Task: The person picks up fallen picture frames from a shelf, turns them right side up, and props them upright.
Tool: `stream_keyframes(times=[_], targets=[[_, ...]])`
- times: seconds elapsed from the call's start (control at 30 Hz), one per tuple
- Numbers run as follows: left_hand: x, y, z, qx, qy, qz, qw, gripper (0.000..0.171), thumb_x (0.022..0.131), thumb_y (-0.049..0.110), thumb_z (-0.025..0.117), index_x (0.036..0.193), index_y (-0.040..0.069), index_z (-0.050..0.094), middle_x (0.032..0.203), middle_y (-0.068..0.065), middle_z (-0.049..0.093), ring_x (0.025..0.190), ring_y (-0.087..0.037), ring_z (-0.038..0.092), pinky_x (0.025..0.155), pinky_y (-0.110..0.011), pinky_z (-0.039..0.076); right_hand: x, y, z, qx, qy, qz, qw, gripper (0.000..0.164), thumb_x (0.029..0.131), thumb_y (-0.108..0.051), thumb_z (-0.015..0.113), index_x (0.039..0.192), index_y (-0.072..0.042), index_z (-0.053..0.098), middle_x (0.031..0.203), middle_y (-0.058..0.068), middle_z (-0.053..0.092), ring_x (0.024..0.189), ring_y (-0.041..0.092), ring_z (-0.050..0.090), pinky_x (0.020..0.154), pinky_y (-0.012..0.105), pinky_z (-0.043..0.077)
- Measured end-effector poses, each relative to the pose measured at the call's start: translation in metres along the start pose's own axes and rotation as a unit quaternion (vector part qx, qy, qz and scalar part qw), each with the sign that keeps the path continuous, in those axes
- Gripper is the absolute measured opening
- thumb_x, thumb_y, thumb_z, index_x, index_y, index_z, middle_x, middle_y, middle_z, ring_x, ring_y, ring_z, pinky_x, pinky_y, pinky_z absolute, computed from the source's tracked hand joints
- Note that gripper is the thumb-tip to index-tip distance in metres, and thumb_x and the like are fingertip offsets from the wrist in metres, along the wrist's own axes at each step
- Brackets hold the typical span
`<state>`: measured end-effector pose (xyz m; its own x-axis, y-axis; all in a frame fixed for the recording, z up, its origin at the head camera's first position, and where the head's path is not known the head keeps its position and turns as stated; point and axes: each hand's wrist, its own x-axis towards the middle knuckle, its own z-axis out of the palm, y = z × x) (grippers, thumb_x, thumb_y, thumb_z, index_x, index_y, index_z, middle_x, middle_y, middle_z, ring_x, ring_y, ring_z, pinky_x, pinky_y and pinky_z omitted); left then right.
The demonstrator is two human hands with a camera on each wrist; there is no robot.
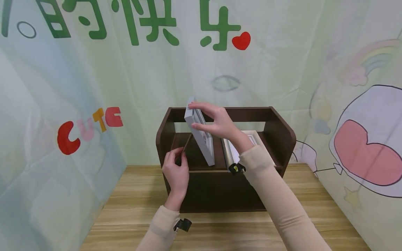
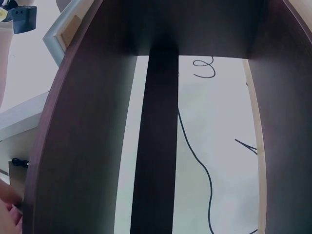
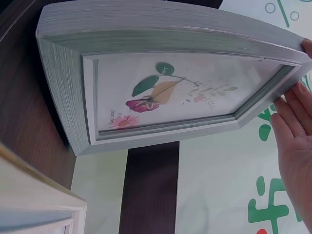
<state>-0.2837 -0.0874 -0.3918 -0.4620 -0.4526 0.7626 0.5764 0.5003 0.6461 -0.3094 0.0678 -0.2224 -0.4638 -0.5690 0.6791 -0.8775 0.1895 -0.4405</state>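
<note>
A grey-white picture frame [image 1: 202,146] with a pressed-flower picture [image 3: 170,92] stands tilted on the dark brown shelf [image 1: 223,191], its top leaning left. My right hand [image 1: 220,122] grips the upper part between thumb and fingers; in the right wrist view, its fingers [image 3: 292,112] lie along the far end. Left of the frame, my left hand [image 1: 176,170] pinches a thin brown support leg [image 1: 188,141] sticking out from the frame's back. Only a bit of the left fingers [image 2: 9,214] shows at the left wrist view's edge.
Cream and pale picture frames [image 1: 266,150] lean in the shelf's right half, beside my right forearm. The shelf has raised side panels [image 1: 285,139] and a back rail [image 1: 248,114]. It stands on a wood-grain table [image 1: 125,205], with a printed cloth [image 1: 141,87] behind.
</note>
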Motion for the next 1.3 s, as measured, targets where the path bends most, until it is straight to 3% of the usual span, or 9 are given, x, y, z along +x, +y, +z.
stream_keyframes(times=[0.33,0.83,1.17,1.3], targets=[[-0.001,-0.001,0.004,0.011,0.035,0.003,0.9993,0.013,0.084,-0.003,0.066,0.094,0.003,0.07,0.089,-0.01,0.065,0.085,-0.023,0.064,0.075,-0.034,0.054,0.002,-0.004,0.001,-0.019,0.003,-0.014,1.0,0.049,0.081,-0.005,0.072,0.127,0.005,0.056,0.133,0.021,0.055,0.129,0.032,0.047,0.109,0.034,0.038],[-0.001,0.0,0.004,0.017,0.047,0.004,0.9987,0.016,0.084,-0.006,0.064,0.098,0.002,0.069,0.094,-0.011,0.066,0.091,-0.024,0.064,0.082,-0.019,0.052,0.003,-0.005,0.003,-0.028,0.003,-0.015,1.0,0.049,0.081,-0.006,0.072,0.126,0.005,0.056,0.132,0.02,0.056,0.129,0.031,0.048,0.109,0.034,0.039],[-0.001,0.003,0.002,0.005,0.024,-0.002,0.9997,0.019,0.084,0.001,0.068,0.104,0.0,0.068,0.1,-0.012,0.064,0.097,-0.024,0.064,0.086,-0.031,0.054,0.002,0.001,0.0,-0.007,0.0,0.008,1.0,0.051,0.082,-0.007,0.072,0.129,0.003,0.054,0.134,0.018,0.055,0.13,0.027,0.048,0.109,0.033,0.038],[-0.001,0.008,0.001,-0.001,0.025,0.007,0.9997,0.026,0.083,0.007,0.071,0.109,0.003,0.067,0.105,-0.011,0.064,0.101,-0.024,0.062,0.088,-0.037,0.052,0.001,0.025,-0.001,0.027,0.008,0.051,0.998,0.051,0.086,-0.009,0.069,0.133,-0.002,0.053,0.137,0.012,0.054,0.131,0.021,0.047,0.11,0.03,0.037]])
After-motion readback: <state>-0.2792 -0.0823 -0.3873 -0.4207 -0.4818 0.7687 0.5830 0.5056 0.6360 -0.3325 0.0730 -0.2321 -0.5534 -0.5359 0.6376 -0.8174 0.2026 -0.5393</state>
